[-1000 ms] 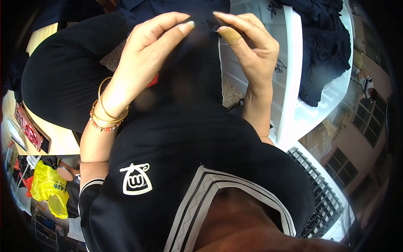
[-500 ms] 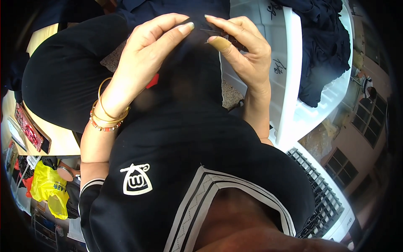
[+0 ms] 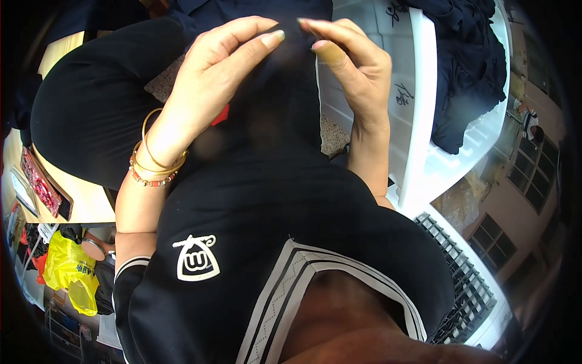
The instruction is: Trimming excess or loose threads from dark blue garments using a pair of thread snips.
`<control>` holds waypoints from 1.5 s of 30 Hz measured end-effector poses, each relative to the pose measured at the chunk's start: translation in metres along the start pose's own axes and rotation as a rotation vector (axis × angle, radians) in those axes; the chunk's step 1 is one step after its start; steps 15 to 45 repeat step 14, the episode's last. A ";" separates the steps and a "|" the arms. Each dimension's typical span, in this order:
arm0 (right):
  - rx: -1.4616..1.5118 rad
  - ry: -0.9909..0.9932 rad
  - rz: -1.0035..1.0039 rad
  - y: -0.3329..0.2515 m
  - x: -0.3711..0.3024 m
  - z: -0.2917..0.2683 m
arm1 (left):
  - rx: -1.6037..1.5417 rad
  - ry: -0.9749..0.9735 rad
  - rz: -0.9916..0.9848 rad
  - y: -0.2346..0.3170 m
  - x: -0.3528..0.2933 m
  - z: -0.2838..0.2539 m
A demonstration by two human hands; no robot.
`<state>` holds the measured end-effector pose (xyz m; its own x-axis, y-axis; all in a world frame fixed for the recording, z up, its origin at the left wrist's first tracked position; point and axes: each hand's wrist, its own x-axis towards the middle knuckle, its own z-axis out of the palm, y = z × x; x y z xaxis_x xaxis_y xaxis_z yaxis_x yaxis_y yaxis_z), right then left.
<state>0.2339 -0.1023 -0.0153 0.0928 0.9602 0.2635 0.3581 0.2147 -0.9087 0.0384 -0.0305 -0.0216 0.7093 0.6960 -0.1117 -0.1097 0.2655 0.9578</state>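
Observation:
Dark navy or black cloth (image 3: pixel 290 91) hangs between my hands, over my lap. My left hand (image 3: pixel 227 60) is closed in a pinch on its top edge, thumb against forefinger. To its right my right hand (image 3: pixel 357 67) is curled close to the same edge, with a tan wrap (image 3: pixel 329 53) round its thumb. Its forefinger reaches the cloth and its thumb tip sits a little lower. Whatever those fingers hold is too small or too dark to make out. A small red patch (image 3: pixel 221 115) shows beside my left wrist.
A white plastic bin (image 3: pixel 424 109) stands at the right, with dark garments (image 3: pixel 464 73) piled in it. At the left is a pale wooden tabletop (image 3: pixel 91 206) with a red-patterned phone case (image 3: pixel 41 182) on it. Below hangs a yellow plastic bag (image 3: pixel 68 261).
My right thumb has moved up and slightly right, nearer the forefinger. A thin, needle-like line seen by the right fingers no longer shows. The left hand keeps its pinch, almost still.

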 end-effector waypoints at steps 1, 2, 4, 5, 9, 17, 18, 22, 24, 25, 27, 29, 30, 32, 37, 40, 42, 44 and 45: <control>0.150 0.024 0.088 -0.003 0.001 0.004 | -0.015 -0.006 0.019 -0.002 0.001 0.001; 0.279 0.007 0.276 -0.013 -0.001 0.008 | -0.031 -0.014 0.039 -0.003 0.001 0.001; 0.050 -0.091 0.327 -0.005 -0.005 0.003 | 0.005 -0.044 0.014 0.001 0.003 -0.001; 0.095 -0.074 0.203 -0.001 -0.006 0.003 | 0.043 -0.071 -0.011 0.003 0.003 -0.003; 0.260 0.136 0.133 0.004 -0.010 -0.019 | 0.075 -0.081 -0.072 -0.005 0.004 -0.022; 0.024 0.153 0.112 0.013 -0.011 -0.036 | -0.116 -0.059 -0.126 0.001 0.001 -0.022; 0.024 0.153 0.112 0.013 -0.011 -0.036 | -0.116 -0.059 -0.126 0.001 0.001 -0.022; 0.024 0.153 0.112 0.013 -0.011 -0.036 | -0.116 -0.059 -0.126 0.001 0.001 -0.022; 0.024 0.153 0.112 0.013 -0.011 -0.036 | -0.116 -0.059 -0.126 0.001 0.001 -0.022; 0.024 0.153 0.112 0.013 -0.011 -0.036 | -0.116 -0.059 -0.126 0.001 0.001 -0.022; 0.024 0.153 0.112 0.013 -0.011 -0.036 | -0.116 -0.059 -0.126 0.001 0.001 -0.022; 0.024 0.153 0.112 0.013 -0.011 -0.036 | -0.116 -0.059 -0.126 0.001 0.001 -0.022; 0.024 0.153 0.112 0.013 -0.011 -0.036 | -0.116 -0.059 -0.126 0.001 0.001 -0.022; 0.024 0.153 0.112 0.013 -0.011 -0.036 | -0.116 -0.059 -0.126 0.001 0.001 -0.022; 0.024 0.153 0.112 0.013 -0.011 -0.036 | -0.116 -0.059 -0.126 0.001 0.001 -0.022; 0.024 0.153 0.112 0.013 -0.011 -0.036 | -0.116 -0.059 -0.126 0.001 0.001 -0.022; 0.024 0.153 0.112 0.013 -0.011 -0.036 | -0.116 -0.059 -0.126 0.001 0.001 -0.022; 0.024 0.153 0.112 0.013 -0.011 -0.036 | -0.116 -0.059 -0.126 0.001 0.001 -0.022; 0.024 0.153 0.112 0.013 -0.011 -0.036 | -0.116 -0.059 -0.126 0.001 0.001 -0.022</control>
